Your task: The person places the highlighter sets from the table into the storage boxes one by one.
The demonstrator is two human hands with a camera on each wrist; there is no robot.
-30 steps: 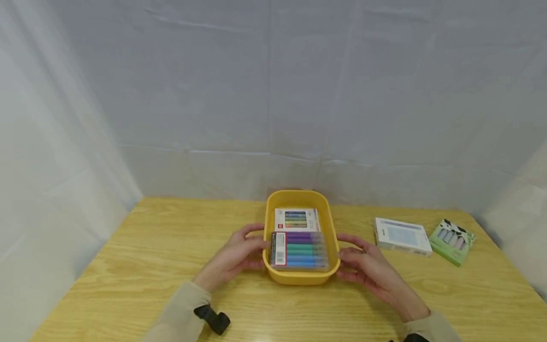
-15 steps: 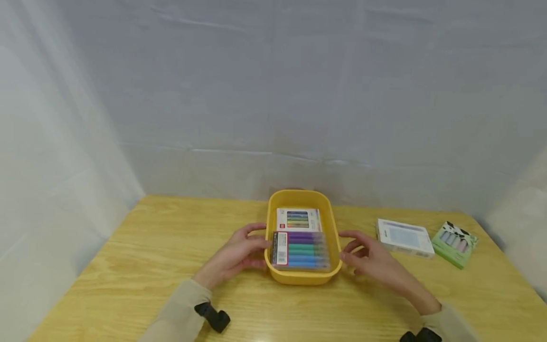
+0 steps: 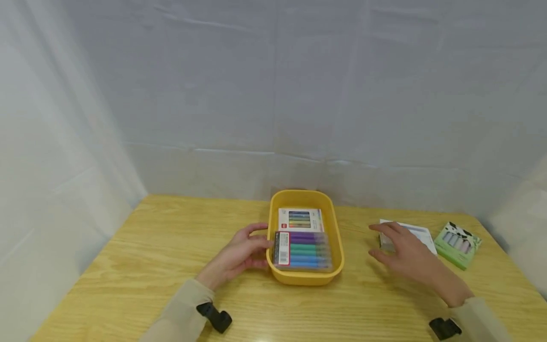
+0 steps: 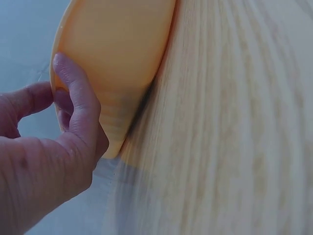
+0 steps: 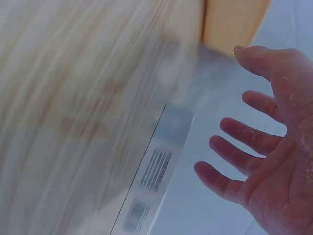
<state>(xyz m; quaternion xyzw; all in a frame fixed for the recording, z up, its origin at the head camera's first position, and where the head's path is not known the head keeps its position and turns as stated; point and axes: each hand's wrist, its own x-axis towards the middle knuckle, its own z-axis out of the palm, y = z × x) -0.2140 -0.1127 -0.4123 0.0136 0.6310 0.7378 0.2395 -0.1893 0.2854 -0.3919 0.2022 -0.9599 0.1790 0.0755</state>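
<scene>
My left hand [image 3: 239,251] holds the left side of a yellow plastic storage bin [image 3: 305,278]. In the left wrist view its fingers lie on the outer wall and the thumb is at the rim. Inside the bin are a clear pack of purple, green and blue pens [image 3: 305,251] and, behind it, a white windowed box of coloured sticks [image 3: 299,219]. My right hand [image 3: 412,254] is spread over a flat white box [image 3: 423,235], partly hiding it, with nothing between its fingers. The right wrist view shows that box's barcode edge [image 5: 156,169] beside the fingers.
A green box with a black-and-white pattern and pastel pens [image 3: 458,244] lies right of the white box. The wooden table [image 3: 171,237] ends at a grey-white sheet [image 3: 239,171] behind, with white curtains on both sides.
My right hand has let go of the bin's right side and moved right, over the white box. My left hand stays at the bin's left side.
</scene>
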